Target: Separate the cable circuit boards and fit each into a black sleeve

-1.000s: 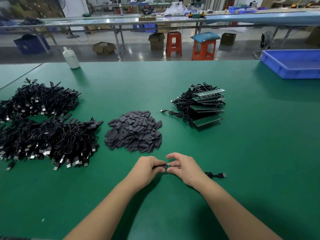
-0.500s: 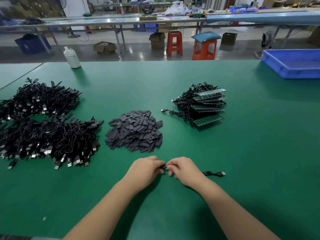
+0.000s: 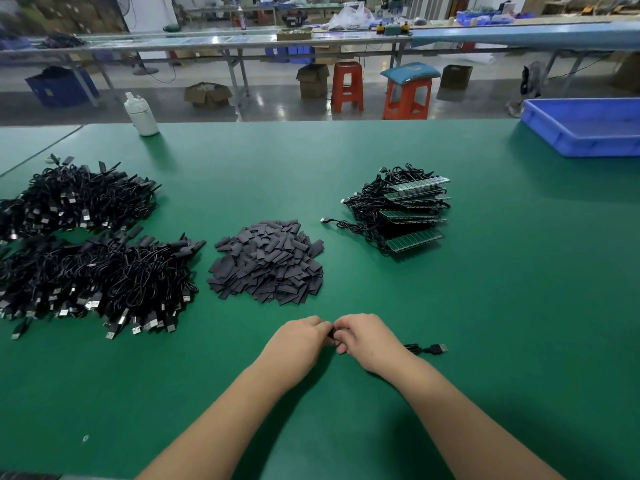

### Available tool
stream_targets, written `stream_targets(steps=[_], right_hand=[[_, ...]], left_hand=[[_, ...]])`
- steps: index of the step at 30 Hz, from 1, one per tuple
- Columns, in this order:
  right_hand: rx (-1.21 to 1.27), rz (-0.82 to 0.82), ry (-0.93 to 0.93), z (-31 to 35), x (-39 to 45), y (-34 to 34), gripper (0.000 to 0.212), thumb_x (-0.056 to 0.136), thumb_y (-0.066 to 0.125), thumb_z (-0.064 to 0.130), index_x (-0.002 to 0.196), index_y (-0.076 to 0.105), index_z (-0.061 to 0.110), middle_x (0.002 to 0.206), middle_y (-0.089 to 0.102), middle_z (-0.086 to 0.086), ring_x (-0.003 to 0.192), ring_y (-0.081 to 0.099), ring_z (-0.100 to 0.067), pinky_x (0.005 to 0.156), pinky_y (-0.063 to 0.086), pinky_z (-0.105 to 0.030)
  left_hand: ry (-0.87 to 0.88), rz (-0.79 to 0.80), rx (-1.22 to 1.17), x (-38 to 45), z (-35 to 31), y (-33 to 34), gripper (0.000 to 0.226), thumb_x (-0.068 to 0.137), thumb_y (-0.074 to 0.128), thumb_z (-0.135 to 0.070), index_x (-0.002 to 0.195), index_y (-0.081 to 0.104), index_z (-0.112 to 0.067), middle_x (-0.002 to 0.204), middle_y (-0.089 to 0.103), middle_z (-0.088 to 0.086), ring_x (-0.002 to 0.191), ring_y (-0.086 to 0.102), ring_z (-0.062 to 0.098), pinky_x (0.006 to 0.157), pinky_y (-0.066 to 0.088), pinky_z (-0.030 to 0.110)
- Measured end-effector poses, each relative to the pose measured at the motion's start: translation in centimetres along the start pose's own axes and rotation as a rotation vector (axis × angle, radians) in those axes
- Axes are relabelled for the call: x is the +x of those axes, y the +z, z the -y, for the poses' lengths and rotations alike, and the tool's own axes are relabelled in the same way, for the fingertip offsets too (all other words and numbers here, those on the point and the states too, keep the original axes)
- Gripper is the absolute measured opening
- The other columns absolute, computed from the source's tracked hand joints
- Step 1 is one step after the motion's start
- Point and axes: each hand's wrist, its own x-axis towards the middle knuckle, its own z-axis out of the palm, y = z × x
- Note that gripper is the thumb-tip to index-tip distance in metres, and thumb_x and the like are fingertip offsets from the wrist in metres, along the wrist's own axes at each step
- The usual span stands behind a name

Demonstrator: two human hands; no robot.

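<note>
My left hand (image 3: 300, 337) and my right hand (image 3: 367, 336) meet knuckle to knuckle low on the green table (image 3: 519, 306). Both pinch one small black sleeve (image 3: 331, 333), which shows only as a dark sliver between the fingertips; the board inside cannot be seen. Its cable runs under my right wrist and ends in a USB plug (image 3: 437, 348) lying to the right. A heap of loose black sleeves (image 3: 268, 259) lies just beyond my hands. Farther right sits a stack of green circuit-board strips with black cables (image 3: 405, 209).
Two big piles of black USB cables (image 3: 86, 271) fill the left side. A white bottle (image 3: 142, 114) stands at the far left edge, a blue tray (image 3: 585, 128) at the far right. Stools and workbenches stand beyond the table.
My hands have closed together, so the sleeve between them is now almost hidden. The USB plug at the right has barely shifted.
</note>
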Motion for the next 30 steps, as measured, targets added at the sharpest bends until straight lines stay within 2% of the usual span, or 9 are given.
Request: stream_targets(steps=[3, 7, 11, 14, 17, 20, 23, 26, 30], right_hand=[[-0.052, -0.008, -0.035, -0.2, 0.0, 0.2, 0.02, 0.099, 0.043, 0.013, 0.112, 0.059, 0.01, 0.087, 0.073, -0.002, 0.088, 0.068, -0.017, 0.083, 0.054, -0.032], [-0.121, -0.005, -0.055, -0.3, 0.2, 0.4, 0.018, 0.097, 0.045, 0.016, 0.101, 0.062, 0.012, 0.09, 0.072, -0.008, 0.087, 0.066, -0.029, 0.081, 0.054, -0.038], [-0.032, -0.069, -0.038, -0.2, 0.2, 0.5, 0.022, 0.097, 0.046, 0.016, 0.103, 0.067, 0.016, 0.084, 0.073, -0.003, 0.08, 0.068, -0.02, 0.074, 0.055, -0.029], [0.277, -0.101, 0.037, 0.2, 0.2, 0.1, 0.021, 0.098, 0.048, 0.007, 0.107, 0.068, 0.007, 0.078, 0.071, -0.003, 0.066, 0.067, -0.012, 0.07, 0.056, -0.026], [0.796, -0.138, 0.127, 0.7, 0.1, -1.1, 0.021, 0.1, 0.05, 0.002, 0.117, 0.06, -0.002, 0.079, 0.072, -0.007, 0.065, 0.068, -0.014, 0.064, 0.057, -0.024], [1.333, -0.178, 0.101, 1.5, -0.1, -2.9, 0.017, 0.102, 0.048, 0.003, 0.117, 0.053, -0.004, 0.088, 0.075, -0.015, 0.08, 0.074, -0.024, 0.067, 0.06, -0.029], [1.692, -0.18, 0.056, 2.1, 0.3, -4.0, 0.013, 0.103, 0.044, 0.002, 0.111, 0.052, -0.004, 0.09, 0.074, -0.02, 0.084, 0.074, -0.03, 0.067, 0.061, -0.034], [1.821, -0.177, 0.034, 2.5, 0.5, -4.1, 0.013, 0.103, 0.041, 0.001, 0.108, 0.052, -0.003, 0.09, 0.073, -0.023, 0.086, 0.074, -0.032, 0.068, 0.061, -0.036], [1.792, -0.188, 0.032, 2.5, 0.9, -3.6, 0.015, 0.103, 0.043, 0.002, 0.113, 0.053, -0.003, 0.097, 0.074, -0.023, 0.091, 0.074, -0.031, 0.071, 0.061, -0.036]], left_hand=[[-0.012, 0.046, 0.083, 0.1, -0.4, 0.0, 0.023, 0.096, 0.046, -0.016, 0.118, 0.055, -0.018, 0.101, 0.055, 0.004, 0.092, 0.059, 0.028, 0.077, 0.041, 0.035], [-0.015, 0.074, 0.146, 0.1, -0.6, 0.0, 0.033, 0.092, 0.047, -0.008, 0.124, 0.048, -0.013, 0.107, 0.053, 0.008, 0.096, 0.057, 0.03, 0.078, 0.042, 0.037], [0.004, 0.039, 0.16, 0.3, -0.6, -0.2, 0.039, 0.091, 0.047, -0.005, 0.129, 0.046, -0.011, 0.114, 0.051, 0.008, 0.103, 0.056, 0.029, 0.08, 0.043, 0.037], [-0.007, -0.191, -0.111, 0.2, -0.5, -0.1, 0.058, 0.088, 0.05, 0.0, 0.145, 0.04, -0.012, 0.137, 0.047, 0.005, 0.113, 0.054, 0.025, 0.089, 0.044, 0.032], [-0.251, -0.391, -0.622, 0.3, -1.4, -0.6, 0.057, 0.094, 0.054, -0.007, 0.148, 0.037, -0.016, 0.137, 0.05, -0.006, 0.114, 0.056, 0.012, 0.101, 0.042, 0.026], [-0.352, -0.111, -1.152, 0.2, -2.6, -0.9, 0.037, 0.098, 0.058, -0.016, 0.136, 0.055, -0.015, 0.124, 0.065, -0.009, 0.114, 0.062, 0.008, 0.104, 0.045, 0.026], [-0.239, -0.003, -1.298, -0.4, -3.9, -0.5, 0.02, 0.098, 0.057, -0.008, 0.116, 0.065, -0.004, 0.112, 0.072, 0.005, 0.101, 0.066, 0.011, 0.097, 0.048, 0.024], [-0.263, -0.047, -1.367, -0.6, -4.5, -0.3, 0.011, 0.097, 0.059, -0.006, 0.1, 0.066, 0.0, 0.095, 0.072, 0.016, 0.088, 0.065, 0.018, 0.087, 0.051, 0.03], [-0.29, -0.098, -1.394, -0.8, -4.2, -0.8, 0.013, 0.094, 0.062, -0.005, 0.097, 0.064, 0.008, 0.088, 0.071, 0.013, 0.082, 0.069, 0.019, 0.082, 0.056, 0.036]])
